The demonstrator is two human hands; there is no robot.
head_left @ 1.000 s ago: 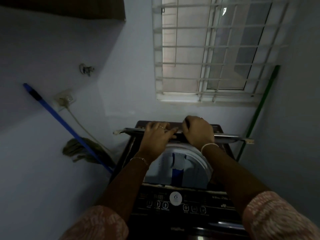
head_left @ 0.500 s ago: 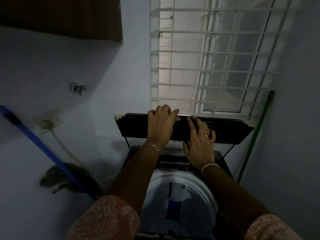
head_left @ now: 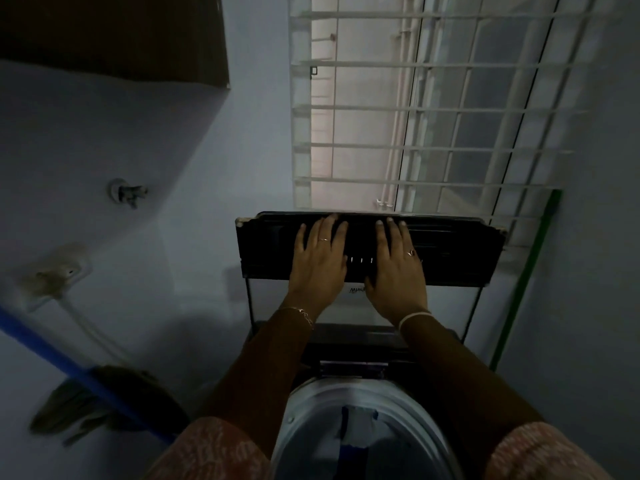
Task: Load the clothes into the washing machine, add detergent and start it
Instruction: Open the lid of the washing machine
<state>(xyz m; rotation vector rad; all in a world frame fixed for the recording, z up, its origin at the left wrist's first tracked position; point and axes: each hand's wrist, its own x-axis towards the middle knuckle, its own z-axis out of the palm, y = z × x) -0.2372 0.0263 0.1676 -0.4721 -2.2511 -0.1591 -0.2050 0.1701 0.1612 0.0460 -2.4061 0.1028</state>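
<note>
The top-loading washing machine's black folding lid (head_left: 460, 251) stands raised and upright at the back of the machine, under the window. My left hand (head_left: 320, 261) and my right hand (head_left: 398, 268) lie flat against the lid's folded panel, fingers spread, palms pressing on it. Below my arms the round white drum opening (head_left: 311, 400) shows, with blue and white clothes (head_left: 356, 438) inside. The control panel is out of view. No detergent is visible.
A barred window (head_left: 433, 109) is right behind the lid. A blue-handled mop (head_left: 62, 358) leans on the left wall near a socket (head_left: 59, 271) and a wall tap (head_left: 128, 194). A green pole (head_left: 523, 278) leans at the right. A dark cabinet (head_left: 110, 36) hangs upper left.
The lid has swung from nearly flat up to upright. My hands went from gripping its edge to lying flat on its face. My view has tilted up, losing the control panel.
</note>
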